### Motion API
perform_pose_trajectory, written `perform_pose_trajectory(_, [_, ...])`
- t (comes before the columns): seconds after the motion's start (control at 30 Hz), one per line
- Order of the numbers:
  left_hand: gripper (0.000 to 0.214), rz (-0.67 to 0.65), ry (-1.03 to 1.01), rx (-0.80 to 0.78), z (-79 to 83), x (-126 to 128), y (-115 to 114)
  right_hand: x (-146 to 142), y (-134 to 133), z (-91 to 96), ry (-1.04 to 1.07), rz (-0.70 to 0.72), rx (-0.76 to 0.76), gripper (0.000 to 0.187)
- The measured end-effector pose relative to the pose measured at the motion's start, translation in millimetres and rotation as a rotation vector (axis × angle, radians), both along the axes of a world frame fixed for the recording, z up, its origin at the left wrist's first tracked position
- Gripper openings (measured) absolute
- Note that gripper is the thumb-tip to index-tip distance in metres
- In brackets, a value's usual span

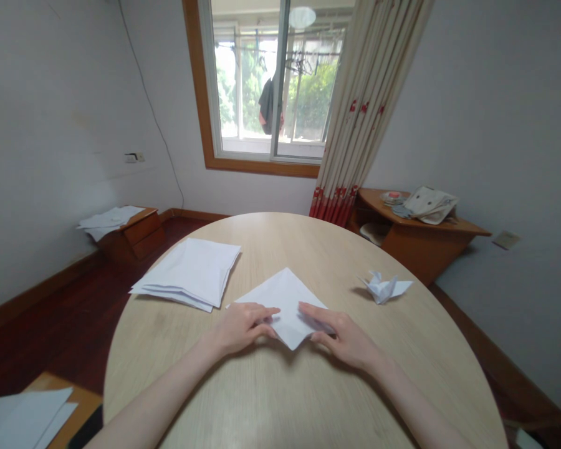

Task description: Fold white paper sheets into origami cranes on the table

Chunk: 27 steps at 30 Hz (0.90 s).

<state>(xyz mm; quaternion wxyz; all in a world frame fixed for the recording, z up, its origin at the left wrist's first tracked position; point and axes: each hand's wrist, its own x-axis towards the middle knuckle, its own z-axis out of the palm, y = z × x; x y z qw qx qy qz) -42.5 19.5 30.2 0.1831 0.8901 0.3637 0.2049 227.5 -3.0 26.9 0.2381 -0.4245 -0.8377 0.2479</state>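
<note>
In the head view, a person's left hand (242,324) and right hand (346,337) rest on a white paper square (288,296), set cornerwise on a round wooden table (257,405). Fingers stretch across it, thumbs at its near edges; whether they pinch cannot be told. A paper stack (192,269) lies left, a folded paper crane (381,292) right.

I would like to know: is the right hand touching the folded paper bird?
Apart. The head view shows bare tabletop between the right hand and the paper bird.
</note>
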Motion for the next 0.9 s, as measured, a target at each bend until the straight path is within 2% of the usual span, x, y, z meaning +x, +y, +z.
perform_pose_trajectory(0.2, [0.039,0.015,-0.098,0.116,-5.3,-0.2,-1.8,-1.5,-2.4,0.2,0.067,-0.053,0.017,0.047])
perform_pose_trajectory(0.43, [0.051,0.025,-0.17,0.235,-9.3,4.5,-4.6,-5.2,-4.1,1.7,0.052,-0.058,0.174,0.032])
perform_pose_trajectory(0.53, [0.058,0.111,-0.179,0.327,-9.4,7.0,-6.4,-7.3,-7.1,4.2,0.078,-0.105,0.192,0.033])
perform_pose_trajectory(0.67, [0.054,0.251,-0.198,0.379,-9.0,9.2,-9.0,-9.4,-8.3,6.9,0.054,-0.158,0.254,0.038])
perform_pose_trajectory(0.8, [0.054,0.335,-0.188,0.43,-9.3,9.4,-8.8,-8.8,-4.4,3.0,0.024,-0.239,0.367,0.041])
perform_pose_trajectory(0.9, [0.055,0.386,-0.159,0.449,-10.5,8.8,-6.9,-7.9,-1.2,-2.0,-0.006,-0.274,0.396,0.042])
